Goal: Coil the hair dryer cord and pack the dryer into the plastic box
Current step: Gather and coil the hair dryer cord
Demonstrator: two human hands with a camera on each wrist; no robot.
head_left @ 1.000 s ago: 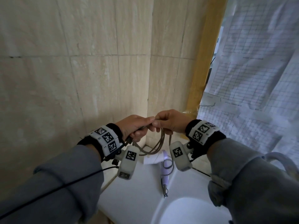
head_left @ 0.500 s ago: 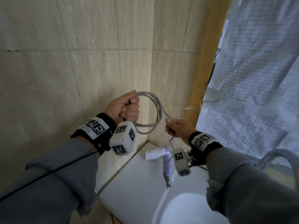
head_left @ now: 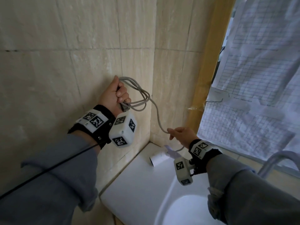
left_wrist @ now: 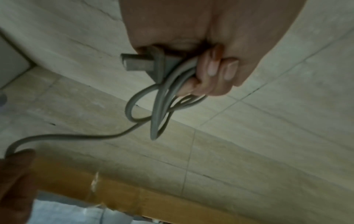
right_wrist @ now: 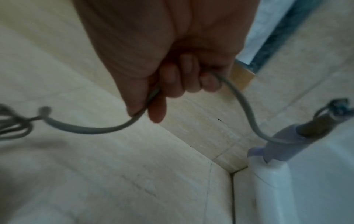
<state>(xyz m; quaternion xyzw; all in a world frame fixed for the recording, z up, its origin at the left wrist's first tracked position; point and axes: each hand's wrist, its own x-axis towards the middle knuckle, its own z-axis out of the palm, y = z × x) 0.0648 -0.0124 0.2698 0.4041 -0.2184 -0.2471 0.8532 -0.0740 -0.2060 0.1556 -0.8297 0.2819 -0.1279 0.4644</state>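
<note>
My left hand [head_left: 119, 93] is raised near the tiled wall and grips several loops of the grey cord [head_left: 139, 95] together with its plug [left_wrist: 141, 63]. From the loops the cord [left_wrist: 76, 136] runs down to my right hand [head_left: 180, 133], which holds it in curled fingers [right_wrist: 180, 78] lower and to the right. Past that hand the cord [right_wrist: 243, 109] drops to the white and lilac hair dryer [head_left: 159, 157], which lies on the sink's back ledge in the corner. The dryer [right_wrist: 283, 151] shows its lilac handle in the right wrist view. No plastic box is in view.
The white sink [head_left: 142, 189] with its basin fills the lower middle. Beige tiled walls [head_left: 65, 78] meet in a corner behind the hands. A wooden frame [head_left: 206, 78] and a translucent gridded sheet [head_left: 259, 78] stand on the right, with a metal tube [head_left: 274, 158] at the lower right.
The hands were together at the cord loops; now they are apart. My left hand rose with the loops toward the wall, and my right hand slid down the cord toward the dryer.
</note>
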